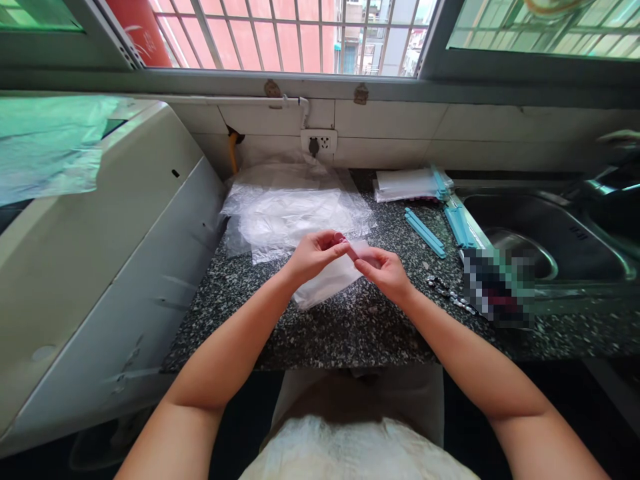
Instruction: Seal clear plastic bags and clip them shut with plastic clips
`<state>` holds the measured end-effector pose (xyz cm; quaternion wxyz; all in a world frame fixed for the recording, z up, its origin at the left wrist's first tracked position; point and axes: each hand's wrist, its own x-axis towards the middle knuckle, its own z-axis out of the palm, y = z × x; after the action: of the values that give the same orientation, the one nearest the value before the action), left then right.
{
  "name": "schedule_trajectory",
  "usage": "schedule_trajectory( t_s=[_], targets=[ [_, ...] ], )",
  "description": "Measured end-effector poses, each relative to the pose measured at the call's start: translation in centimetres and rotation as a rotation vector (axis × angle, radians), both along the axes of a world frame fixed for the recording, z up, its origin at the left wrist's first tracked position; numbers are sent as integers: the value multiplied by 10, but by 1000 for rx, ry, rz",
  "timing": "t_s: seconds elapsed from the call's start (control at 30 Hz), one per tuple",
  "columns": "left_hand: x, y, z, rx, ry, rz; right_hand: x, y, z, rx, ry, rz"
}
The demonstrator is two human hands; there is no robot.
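Observation:
A translucent plastic bag point(325, 285) slants over the front of the speckled counter, its upper edge up between my hands. My left hand point(317, 253) pinches that edge with thumb and fingers, by a small pinkish strip point(351, 252) whose kind I cannot make out. From the other side my right hand point(384, 270) grips the bag's upper right corner, thumb on top. Behind the hands lies a loose pile of clear plastic bags point(295, 207). To the right are light-blue flat plastic strips point(425, 233), with more light-blue strips point(459, 225) beside the sink.
A stack of clear bags point(407, 185) lies at the back right. Small dark and silvery pieces point(453, 295) lie near a blurred-out packet point(497, 290). The steel sink point(520, 207) is on the right, a white appliance point(115, 267) on the left. A wall socket point(320, 142) holds a plug.

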<state>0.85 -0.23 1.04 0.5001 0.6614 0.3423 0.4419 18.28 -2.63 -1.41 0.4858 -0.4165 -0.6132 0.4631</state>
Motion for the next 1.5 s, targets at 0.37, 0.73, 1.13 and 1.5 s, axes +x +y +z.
schedule_trajectory(
  t_s=[0.37, 0.73, 1.13, 1.5],
  targets=[
    [0, -1, 1, 1, -1, 3, -1, 0, 1, -8, 4, 8],
    [0, -2, 1, -9, -29, -21, -1, 0, 2, 15, -29, 0],
    [-1, -2, 4, -62, -74, 28, 0, 0, 1, -18, -74, -2],
    [-1, -1, 5, -68, -69, 50, 1, 1, -1, -20, -124, 10]
  ],
)
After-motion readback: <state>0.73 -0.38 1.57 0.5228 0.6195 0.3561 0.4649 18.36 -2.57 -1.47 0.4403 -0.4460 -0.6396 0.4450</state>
